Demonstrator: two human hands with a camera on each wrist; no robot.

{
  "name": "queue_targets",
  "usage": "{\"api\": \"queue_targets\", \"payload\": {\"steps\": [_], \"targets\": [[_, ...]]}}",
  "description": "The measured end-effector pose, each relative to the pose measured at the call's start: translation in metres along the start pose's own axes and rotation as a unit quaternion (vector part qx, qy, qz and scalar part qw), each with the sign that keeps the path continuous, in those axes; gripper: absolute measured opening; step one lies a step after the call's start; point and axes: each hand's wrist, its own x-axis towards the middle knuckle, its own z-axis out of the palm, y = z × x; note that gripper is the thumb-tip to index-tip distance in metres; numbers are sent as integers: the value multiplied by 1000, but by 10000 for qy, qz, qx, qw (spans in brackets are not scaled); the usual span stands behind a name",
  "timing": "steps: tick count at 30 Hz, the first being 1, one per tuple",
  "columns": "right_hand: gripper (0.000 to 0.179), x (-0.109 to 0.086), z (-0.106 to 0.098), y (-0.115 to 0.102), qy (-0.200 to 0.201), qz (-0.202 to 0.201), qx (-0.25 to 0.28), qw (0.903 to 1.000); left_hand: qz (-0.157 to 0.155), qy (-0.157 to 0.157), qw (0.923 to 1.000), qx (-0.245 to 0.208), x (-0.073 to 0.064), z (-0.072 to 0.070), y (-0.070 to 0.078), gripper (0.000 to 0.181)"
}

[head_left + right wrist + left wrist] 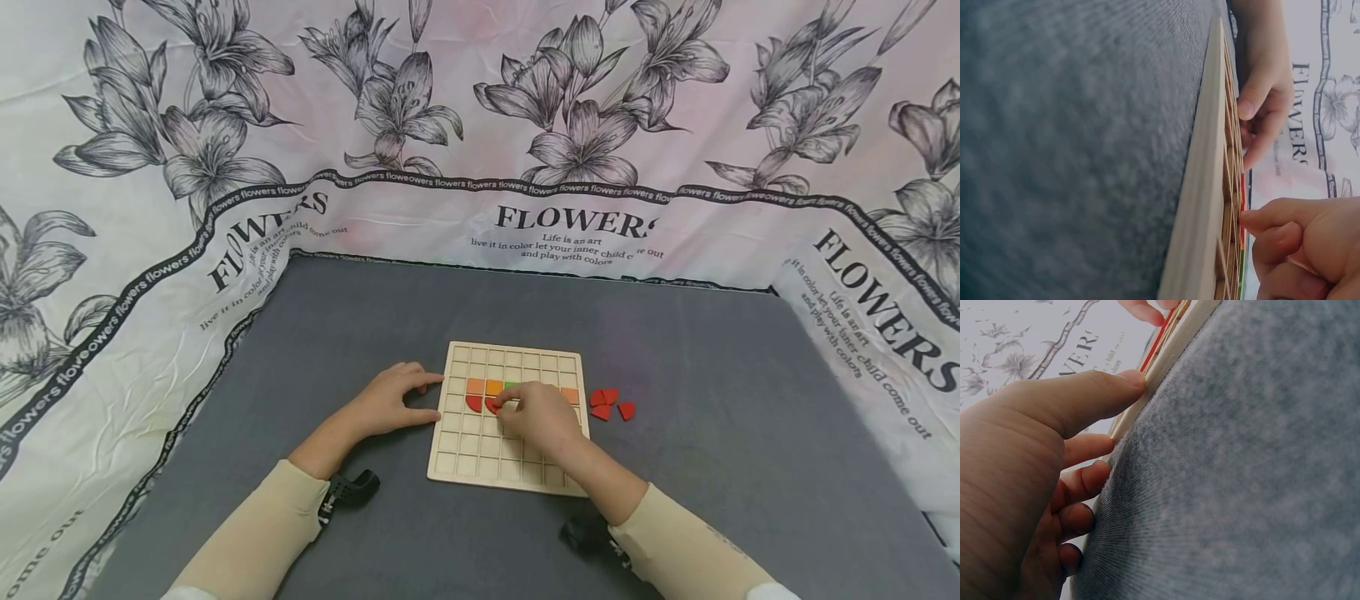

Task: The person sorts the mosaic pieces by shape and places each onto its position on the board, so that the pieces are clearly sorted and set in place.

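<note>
A square wooden grid board (468, 467) lies on the table, with a row of orange, yellow and green square tiles across it. Below that row sit red rounded pieces, one at the left (474, 403) and another red piece (491, 405) under my right fingertips. My right hand (546, 421) reaches over the board and pinches this second piece, covering part of the tile row. At the board's left edge, my left hand (390, 398) rests its thumb and fingertips on the side, thumb and index spread apart. The left wrist view shows that thumb (1100, 394) against the rim.
Several loose red pieces (602, 398) lie on the dark grey table just right of the board, one red piece (626, 410) slightly apart. A white cloth with flower prints (585, 225) hangs around the table's back and sides.
</note>
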Motion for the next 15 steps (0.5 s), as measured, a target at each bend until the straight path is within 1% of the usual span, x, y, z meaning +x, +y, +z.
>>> {"api": "queue_targets", "payload": {"steps": [5,9,11,15], "targets": [[15,0,-4,-1,-101,105,17,9999,-10,-10,10000,0,0,0,1,60],[19,-5,-11,-1,-241,242,269,9991,16,-9,10000,10,0,1,0,60],[21,-8,-16,1,-225,271,396,9986,16,1,10000,8,0,0,1,59],[24,-12,-29,9,-159,193,677,9974,30,30,10000,2,-1,-1,1,59]]}}
